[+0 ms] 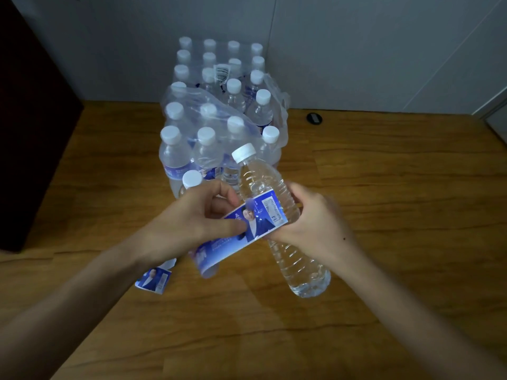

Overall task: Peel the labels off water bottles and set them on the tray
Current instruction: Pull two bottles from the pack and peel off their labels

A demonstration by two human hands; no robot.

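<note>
A clear water bottle [263,185] with a white cap tilts above the wooden floor, cap pointing away from me. My right hand [312,223] grips its middle. A blue label [247,229] hangs half peeled from the bottle, one end still stuck near my right hand. My left hand [197,218] pinches the loose part of the label between thumb and fingers, and the free end curls downward. No tray is in view.
A torn shrink-wrapped pack of labelled bottles [219,111] stands just beyond my hands. One capped bottle [192,179] stands behind my left hand. A peeled label [153,281] lies on the wooden floor [384,270] under my left wrist. A small black disc [314,118] lies near the wall.
</note>
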